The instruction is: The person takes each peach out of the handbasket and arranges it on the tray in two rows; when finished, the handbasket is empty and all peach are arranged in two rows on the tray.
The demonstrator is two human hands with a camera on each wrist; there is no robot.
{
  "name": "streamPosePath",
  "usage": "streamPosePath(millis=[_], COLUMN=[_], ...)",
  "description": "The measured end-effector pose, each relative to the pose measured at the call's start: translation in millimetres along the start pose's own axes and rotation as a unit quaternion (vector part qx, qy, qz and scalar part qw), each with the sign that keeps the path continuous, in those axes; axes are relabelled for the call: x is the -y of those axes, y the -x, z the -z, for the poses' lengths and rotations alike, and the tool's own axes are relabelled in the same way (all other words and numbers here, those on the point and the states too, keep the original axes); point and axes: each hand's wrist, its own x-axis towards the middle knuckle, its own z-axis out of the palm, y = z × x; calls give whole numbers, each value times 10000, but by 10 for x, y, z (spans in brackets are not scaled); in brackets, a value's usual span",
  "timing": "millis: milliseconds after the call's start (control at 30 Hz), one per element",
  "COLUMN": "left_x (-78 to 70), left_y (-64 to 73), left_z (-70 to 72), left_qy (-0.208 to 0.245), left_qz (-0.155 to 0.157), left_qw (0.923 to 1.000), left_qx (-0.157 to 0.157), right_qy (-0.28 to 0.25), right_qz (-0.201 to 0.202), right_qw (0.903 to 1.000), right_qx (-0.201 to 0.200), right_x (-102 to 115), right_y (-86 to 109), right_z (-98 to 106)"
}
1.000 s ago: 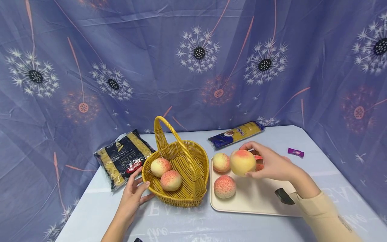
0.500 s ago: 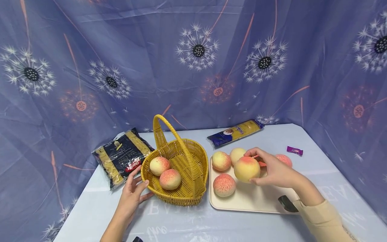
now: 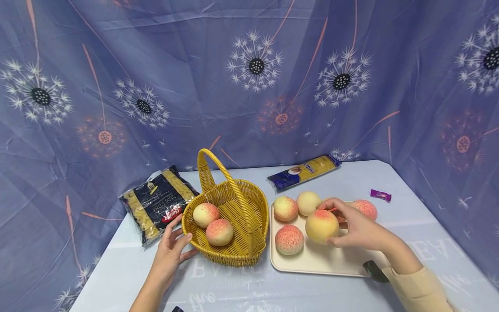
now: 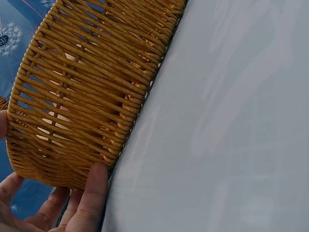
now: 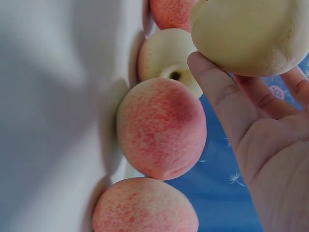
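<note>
My right hand (image 3: 360, 229) grips a yellow peach (image 3: 321, 227) with a red top, fingers on its far side and thumb on its near side. It hangs over a cream tray (image 3: 319, 266). In the right wrist view the held peach (image 5: 251, 36) shows a pale underside. My left hand (image 3: 167, 251) holds the left end of a yellow wicker basket (image 3: 249, 225), with the thumb at the rim. Fingertips press on the woven wall (image 4: 82, 106) in the left wrist view. Two blushed peaches (image 3: 219, 232) lie in the basket's left half, beside its tall handle.
Several peaches sit on the tray, including a speckled red one (image 3: 289, 239) and a pink one (image 3: 365, 209); my right hand partly hides another. Behind stand a spaghetti pack (image 3: 306, 172) and a small purple wrapper (image 3: 380, 195). A dark pasta bag (image 3: 160, 203) lies left of the basket.
My right hand has moved right and toward me with the yellow peach, lower over the tray, uncovering a pale peach and the pink one. The left hand and basket stay put.
</note>
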Motion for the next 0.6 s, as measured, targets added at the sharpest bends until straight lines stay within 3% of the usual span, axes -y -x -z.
streamPosePath(millis=[200, 600], left_x=[7, 11], left_y=[-5, -16], left_z=[6, 17], left_qy=[-3, 9], left_qz=[29, 81], left_qw=[10000, 10000], left_qx=[-3, 5], right_qy=[329, 484], right_qz=[-121, -111], right_qw=[9993, 9986], right_qx=[-108, -161], right_x=[-24, -109], right_y=[76, 144], right_z=[-16, -86])
